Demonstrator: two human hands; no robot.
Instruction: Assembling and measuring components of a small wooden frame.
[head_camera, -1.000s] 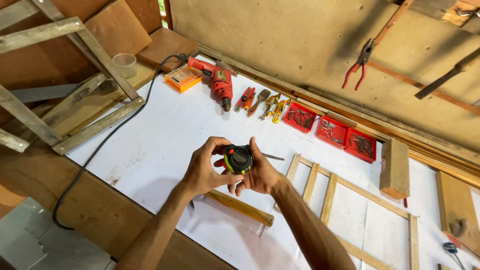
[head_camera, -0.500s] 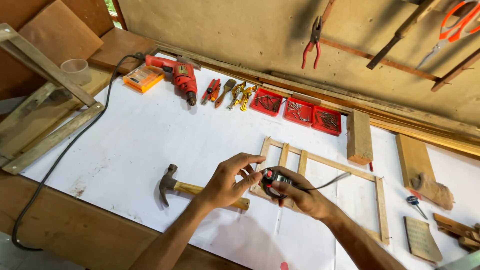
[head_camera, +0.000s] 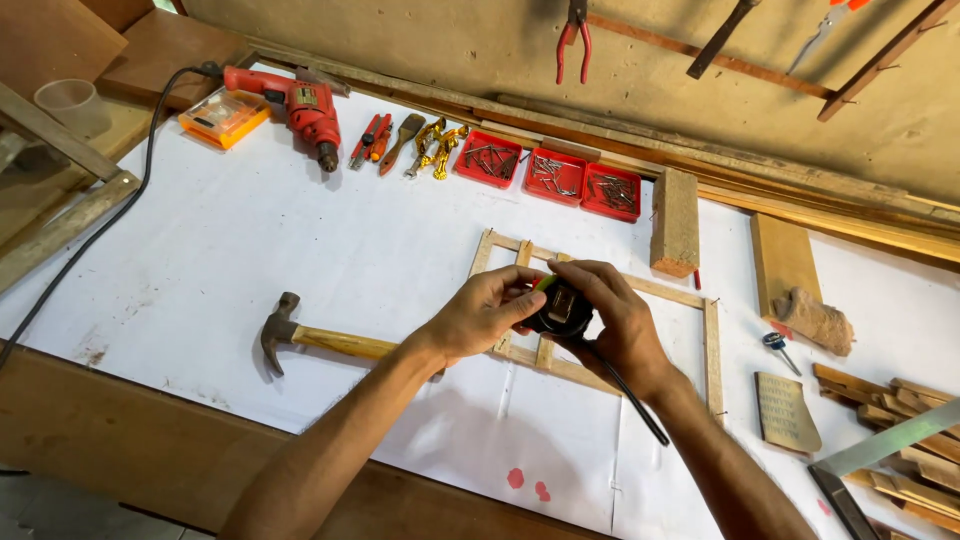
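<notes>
While both hands meet over the thin wooden frame (head_camera: 712, 345), the black tape measure (head_camera: 562, 308) sits between them: the right hand (head_camera: 620, 320) cups its case from the right, and the left hand (head_camera: 485, 312) pinches its left edge with closed fingertips. A dark strap (or pencil, hard to tell) trails nearward. One hammer (head_camera: 330, 341) lies left, handle running left-right; three red nail trays (head_camera: 550, 176) sit far; one red drill (head_camera: 295, 102) far left.

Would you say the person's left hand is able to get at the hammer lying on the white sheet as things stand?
Probably yes: the hammer lies just beside the left hand with nothing between them, though that hand is holding the tape measure together with the right hand.
</notes>
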